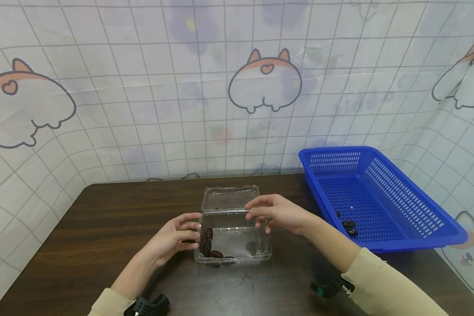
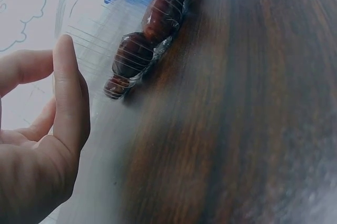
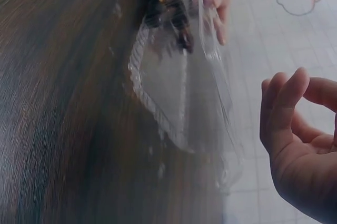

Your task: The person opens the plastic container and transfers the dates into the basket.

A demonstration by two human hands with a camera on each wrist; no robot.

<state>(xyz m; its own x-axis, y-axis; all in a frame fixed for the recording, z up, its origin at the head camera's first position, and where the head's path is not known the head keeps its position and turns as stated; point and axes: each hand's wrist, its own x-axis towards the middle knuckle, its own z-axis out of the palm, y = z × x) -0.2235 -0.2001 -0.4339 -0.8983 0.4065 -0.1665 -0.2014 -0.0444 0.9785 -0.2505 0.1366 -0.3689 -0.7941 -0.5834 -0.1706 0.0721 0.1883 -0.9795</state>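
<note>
A clear plastic clamshell box [image 1: 237, 241] stands on the table with its lid [image 1: 230, 199] folded back toward the wall. Several dark brown, glossy dates [image 1: 208, 245] lie along its left side and front left corner; the left wrist view shows dates [image 2: 134, 52] through the ridged wall. My left hand [image 1: 174, 239] is at the box's left wall, fingers extended and slightly bent. Above the right part of the box hovers my right hand [image 1: 278, 213], fingers loosely bent. In the right wrist view that hand [image 3: 300, 139] shows nothing between fingers and thumb.
A blue slotted basket [image 1: 383, 193] stands at the table's right, with a few small dark pieces [image 1: 350, 227] near its left side. The dark wooden table [image 1: 102, 228] meets a wall covered in a white grid-patterned sheet [image 1: 150, 109].
</note>
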